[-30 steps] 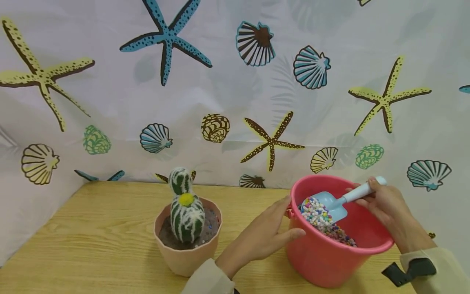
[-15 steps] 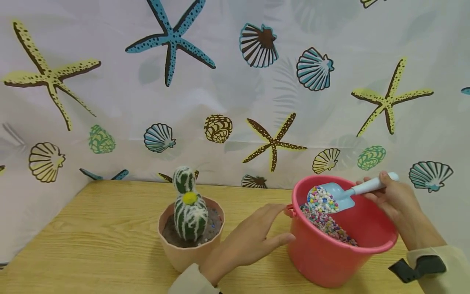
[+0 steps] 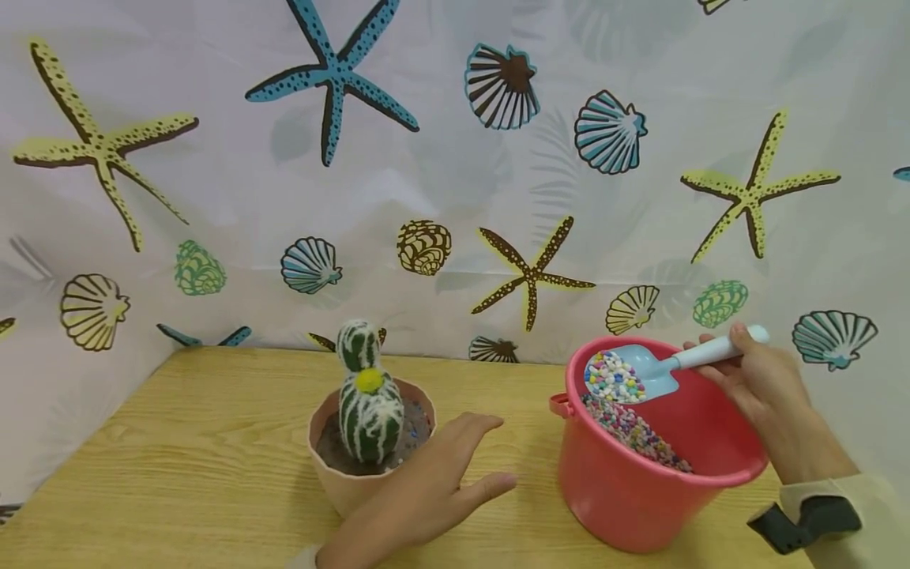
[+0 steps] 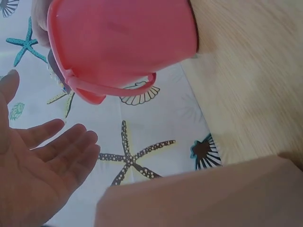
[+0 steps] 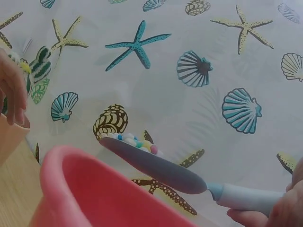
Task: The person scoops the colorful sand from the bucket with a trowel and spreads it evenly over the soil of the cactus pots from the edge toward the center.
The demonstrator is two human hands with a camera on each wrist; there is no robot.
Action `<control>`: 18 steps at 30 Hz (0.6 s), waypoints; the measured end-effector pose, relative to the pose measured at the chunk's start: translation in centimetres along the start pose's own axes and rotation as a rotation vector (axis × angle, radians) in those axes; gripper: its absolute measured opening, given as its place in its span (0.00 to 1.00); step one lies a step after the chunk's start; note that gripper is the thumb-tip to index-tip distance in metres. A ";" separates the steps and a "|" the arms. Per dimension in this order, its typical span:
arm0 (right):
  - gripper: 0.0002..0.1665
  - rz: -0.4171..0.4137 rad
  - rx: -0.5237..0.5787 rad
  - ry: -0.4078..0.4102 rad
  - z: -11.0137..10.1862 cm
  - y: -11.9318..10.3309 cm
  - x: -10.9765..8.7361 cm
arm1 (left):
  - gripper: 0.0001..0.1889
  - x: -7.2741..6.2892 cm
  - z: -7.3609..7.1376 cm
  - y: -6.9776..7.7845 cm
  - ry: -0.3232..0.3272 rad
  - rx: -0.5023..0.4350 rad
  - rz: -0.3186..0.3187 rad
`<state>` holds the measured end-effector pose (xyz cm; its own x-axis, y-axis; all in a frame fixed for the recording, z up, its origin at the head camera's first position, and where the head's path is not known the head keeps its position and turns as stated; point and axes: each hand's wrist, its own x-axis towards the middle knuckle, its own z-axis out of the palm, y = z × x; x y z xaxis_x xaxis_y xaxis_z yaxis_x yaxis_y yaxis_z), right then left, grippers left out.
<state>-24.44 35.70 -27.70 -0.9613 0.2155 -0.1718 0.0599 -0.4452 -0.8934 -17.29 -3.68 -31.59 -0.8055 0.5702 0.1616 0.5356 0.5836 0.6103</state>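
Note:
My right hand (image 3: 764, 387) grips the pale handle of a light blue toy shovel (image 3: 657, 375). Multicoloured pebbles (image 3: 613, 378) fill its scoop, which hangs over the mouth of a pink bucket (image 3: 640, 506). More pebbles (image 3: 636, 435) lie inside the bucket along its near wall. In the right wrist view the shovel (image 5: 156, 166) is seen side-on above the bucket rim (image 5: 61, 165). My left hand (image 3: 426, 482), fingers extended and holding nothing, is between the bucket and a peach flowerpot (image 3: 341, 490), partly covering the pot. A striped cactus (image 3: 370, 415) with a yellow flower stands in the pot's dark soil.
A wooden table (image 3: 178, 474) carries the pot and the bucket. Behind it hangs a white cloth (image 3: 441, 158) printed with starfish and shells. The bucket's pink handle (image 4: 113, 90) hangs on the side facing my left hand.
My left hand has come off the bucket's rim and moved left toward the flowerpot. The loaded shovel has lifted and shifted slightly right, still over the bucket.

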 end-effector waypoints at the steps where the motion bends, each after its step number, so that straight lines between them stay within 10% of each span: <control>1: 0.39 -0.002 0.012 -0.002 -0.3 0.2 0.5 | 0.37 -0.4 -0.1 -0.2 0.006 -0.003 -0.002; 8: 0.54 -0.047 0.078 -0.039 -0.9 1.6 2.1 | 0.34 -2.5 -1.0 -1.0 0.041 -0.019 -0.005; 18: 0.45 0.007 0.081 -0.030 6.5 1.4 -3.2 | 0.21 -5.8 -2.5 -2.9 0.142 0.046 -0.006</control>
<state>-23.06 28.80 -25.70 -0.9687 0.1864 -0.1639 0.0454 -0.5161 -0.8553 -14.81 -10.14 -32.37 -0.8347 0.4810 0.2682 0.5391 0.6144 0.5761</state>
